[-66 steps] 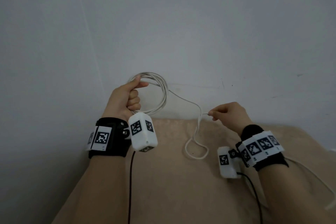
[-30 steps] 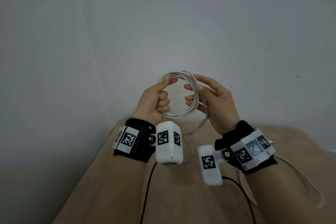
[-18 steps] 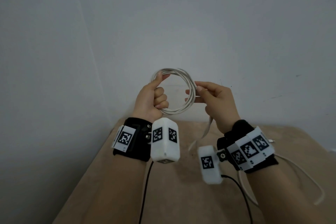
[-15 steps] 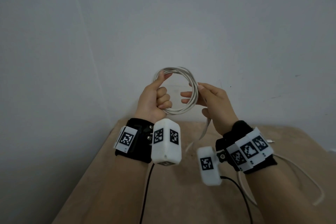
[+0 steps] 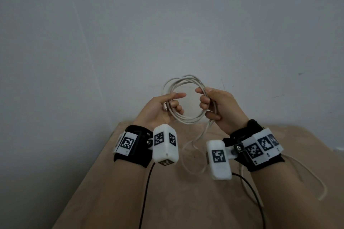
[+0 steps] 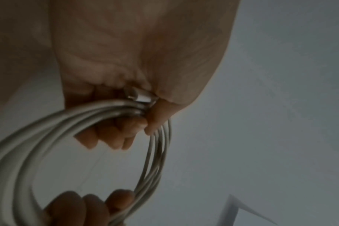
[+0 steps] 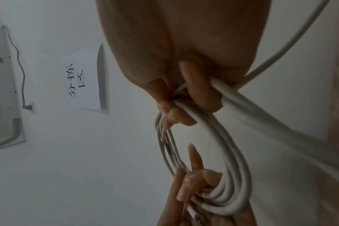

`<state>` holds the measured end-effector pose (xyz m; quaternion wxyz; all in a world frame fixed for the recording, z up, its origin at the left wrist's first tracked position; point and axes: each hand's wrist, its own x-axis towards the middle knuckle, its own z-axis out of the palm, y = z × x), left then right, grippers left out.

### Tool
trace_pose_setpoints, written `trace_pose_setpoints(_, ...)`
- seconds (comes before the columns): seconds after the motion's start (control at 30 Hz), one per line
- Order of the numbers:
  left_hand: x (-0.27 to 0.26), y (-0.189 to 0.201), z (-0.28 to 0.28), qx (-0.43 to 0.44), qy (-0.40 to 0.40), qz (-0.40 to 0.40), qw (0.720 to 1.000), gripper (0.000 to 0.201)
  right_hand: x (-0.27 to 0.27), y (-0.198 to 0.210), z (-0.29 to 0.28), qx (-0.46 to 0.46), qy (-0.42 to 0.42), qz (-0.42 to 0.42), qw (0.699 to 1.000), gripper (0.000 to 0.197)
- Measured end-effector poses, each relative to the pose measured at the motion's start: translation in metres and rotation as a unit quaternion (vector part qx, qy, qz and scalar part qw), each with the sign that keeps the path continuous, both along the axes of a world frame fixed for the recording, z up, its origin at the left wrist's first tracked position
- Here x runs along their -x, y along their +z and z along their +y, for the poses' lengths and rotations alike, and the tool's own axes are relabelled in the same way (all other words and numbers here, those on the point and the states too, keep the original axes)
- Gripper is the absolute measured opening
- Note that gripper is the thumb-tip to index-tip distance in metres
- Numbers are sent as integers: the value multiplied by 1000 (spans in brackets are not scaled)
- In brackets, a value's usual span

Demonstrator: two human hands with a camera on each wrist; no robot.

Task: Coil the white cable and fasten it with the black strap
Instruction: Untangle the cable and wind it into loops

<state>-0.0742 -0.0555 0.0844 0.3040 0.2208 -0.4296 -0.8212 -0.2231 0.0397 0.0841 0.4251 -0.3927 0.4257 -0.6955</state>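
Note:
The white cable [image 5: 183, 80] is wound into a round coil of several loops, held upright in the air in front of the wall. My left hand [image 5: 168, 105] grips the coil's left side, fingers curled round the strands, with the metal connector end [image 6: 140, 97] tucked against the palm. My right hand [image 5: 209, 102] grips the coil's right side [image 7: 228, 107], fingers wrapped round the bundle. A loose tail of cable [image 5: 202, 132] hangs from the right hand down to the table. No black strap is in view.
A tan cloth-covered table [image 5: 186, 201] lies below the hands, its left edge running diagonally. More white cable [image 5: 316, 178] loops at the right. Black wrist-camera leads [image 5: 147, 182] trail toward me. A paper sign [image 7: 83, 82] hangs on the grey wall.
The right hand brought the loose cable in from the right onto the coil and now grips its right side. Both hands have lowered slightly; the left thumb has dropped from the coil's top.

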Motion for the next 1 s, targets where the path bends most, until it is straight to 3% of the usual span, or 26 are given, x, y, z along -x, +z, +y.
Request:
trace_pose_setpoints(0.4, -1, -2, -1, 50, -35, 27, 998, 59, 6, 1, -1, 12, -10, -57, 998, 25)
trace_pose_setpoints(0.67, 4, -7, 5, 24, -54, 98, 993, 38, 11, 1, 0, 51, -17, -101, 993, 25)
trace_pose_setpoints(0.9, -8, -5, -3, 136, -55, -44, 988, 35, 15, 3, 2, 41, -46, -20, 998, 25)
trace_pose_setpoints(1.0, -17, 3, -8, 137, -12, -48, 989, 34, 13, 5, 6, 14, -33, 67, 997, 27)
